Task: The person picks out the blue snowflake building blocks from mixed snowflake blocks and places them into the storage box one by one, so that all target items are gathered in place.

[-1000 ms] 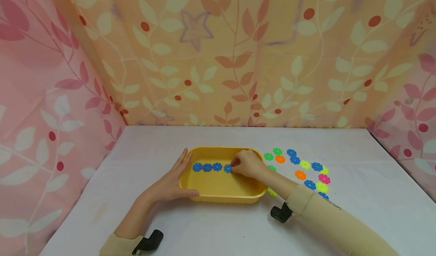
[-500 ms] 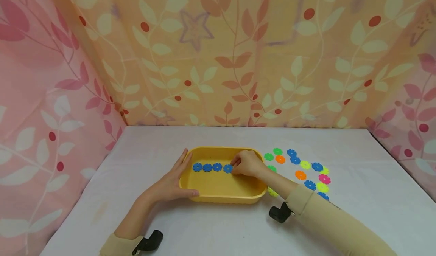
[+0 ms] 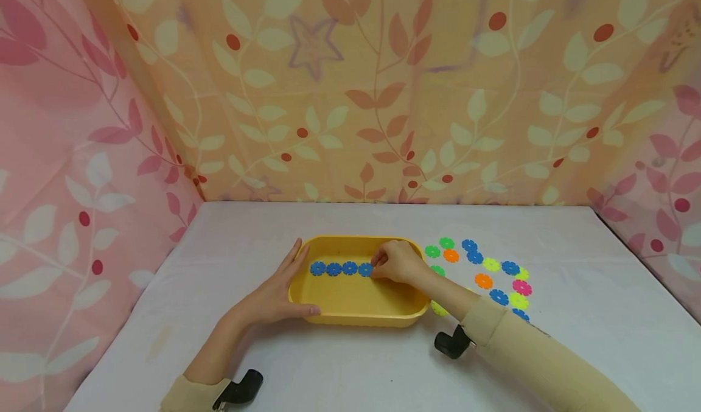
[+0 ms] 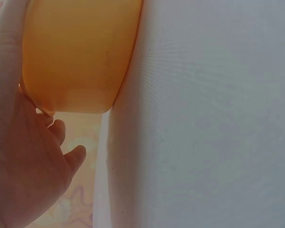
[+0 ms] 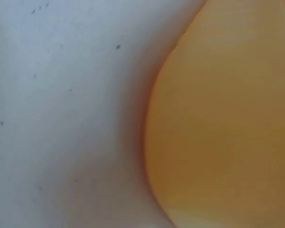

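A yellow plastic tray [image 3: 356,319] sits on the white table. My left hand [image 3: 274,299] holds its left end, thumb along the front rim and fingers spread at the back left corner. The left wrist view shows this hand [image 4: 33,161] against the tray's outer wall [image 4: 80,61]. Several blue flower-shaped discs [image 3: 334,269] lie in a row inside. Over the tray's right part, my right hand [image 3: 400,263] pinches the rightmost blue disc [image 3: 365,269], which is partly hidden by the fingertips. Only the tray wall [image 5: 218,118] and tabletop show in the right wrist view.
To the right of the tray lie several loose flower-shaped discs: green ones [image 3: 446,243], orange ones [image 3: 484,281], blue ones [image 3: 499,297], yellow ones [image 3: 518,301] and a pink one [image 3: 522,288]. My right forearm covers part of that area. A patterned curtain [image 3: 378,95] hangs behind the table.
The blue disc in my right fingertips has shifted slightly left and back, closer to the row. My left hand and the tray stay nearly still.
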`<state>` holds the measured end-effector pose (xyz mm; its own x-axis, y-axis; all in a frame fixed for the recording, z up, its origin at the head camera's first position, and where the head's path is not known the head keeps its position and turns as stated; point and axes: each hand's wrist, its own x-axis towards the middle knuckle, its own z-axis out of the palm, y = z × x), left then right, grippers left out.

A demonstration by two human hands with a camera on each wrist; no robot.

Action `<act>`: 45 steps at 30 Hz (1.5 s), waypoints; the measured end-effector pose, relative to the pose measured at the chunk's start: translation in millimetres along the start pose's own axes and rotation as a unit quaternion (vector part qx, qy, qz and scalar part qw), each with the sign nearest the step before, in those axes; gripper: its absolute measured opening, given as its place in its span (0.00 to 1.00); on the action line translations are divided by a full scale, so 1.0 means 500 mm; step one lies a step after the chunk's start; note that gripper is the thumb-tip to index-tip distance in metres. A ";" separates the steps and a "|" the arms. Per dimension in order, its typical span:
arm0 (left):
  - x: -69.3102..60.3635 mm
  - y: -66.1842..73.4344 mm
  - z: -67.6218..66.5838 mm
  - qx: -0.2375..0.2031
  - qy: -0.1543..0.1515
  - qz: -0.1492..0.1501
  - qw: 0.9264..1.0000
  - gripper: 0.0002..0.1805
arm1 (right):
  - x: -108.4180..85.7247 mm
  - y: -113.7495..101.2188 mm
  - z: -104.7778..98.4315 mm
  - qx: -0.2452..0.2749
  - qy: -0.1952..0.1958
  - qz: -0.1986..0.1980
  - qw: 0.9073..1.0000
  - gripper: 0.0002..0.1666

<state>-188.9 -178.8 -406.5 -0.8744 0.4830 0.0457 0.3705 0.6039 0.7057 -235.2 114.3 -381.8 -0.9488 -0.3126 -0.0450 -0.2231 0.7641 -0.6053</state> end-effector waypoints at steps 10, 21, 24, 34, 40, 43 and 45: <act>0.000 0.003 -0.001 -0.004 -0.001 0.003 1.000 0.66 | -0.042 0.014 -0.067 0.097 0.015 -0.014 0.995 0.17; -0.001 0.005 -0.005 -0.005 -0.001 0.003 1.000 0.67 | -0.127 0.126 -0.139 0.236 0.032 0.051 0.970 0.31; 0.000 0.005 -0.004 -0.005 -0.002 0.003 1.000 0.67 | -0.151 0.157 -0.157 0.240 0.037 0.075 0.967 0.34; -0.001 0.004 -0.002 -0.007 -0.004 0.001 1.000 0.66 | -0.202 0.270 -0.186 0.196 0.060 0.119 0.971 0.35; -0.001 0.004 -0.002 -0.007 -0.001 -0.002 1.000 0.66 | -0.193 0.320 -0.196 0.156 0.068 0.124 0.978 0.34; 0.000 0.005 -0.002 -0.006 -0.001 -0.001 1.000 0.66 | -0.185 0.334 -0.198 0.135 0.069 0.134 0.979 0.33; -0.001 0.005 -0.002 -0.006 -0.002 0.000 1.000 0.66 | -0.181 0.341 -0.198 0.124 0.068 0.137 0.980 0.32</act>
<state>-188.0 -178.1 -403.9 -0.8734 0.4851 0.0431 0.3665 0.5964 0.7141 -209.6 328.6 -401.9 -0.9902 -0.0233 -0.1377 0.0907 0.6424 -0.7610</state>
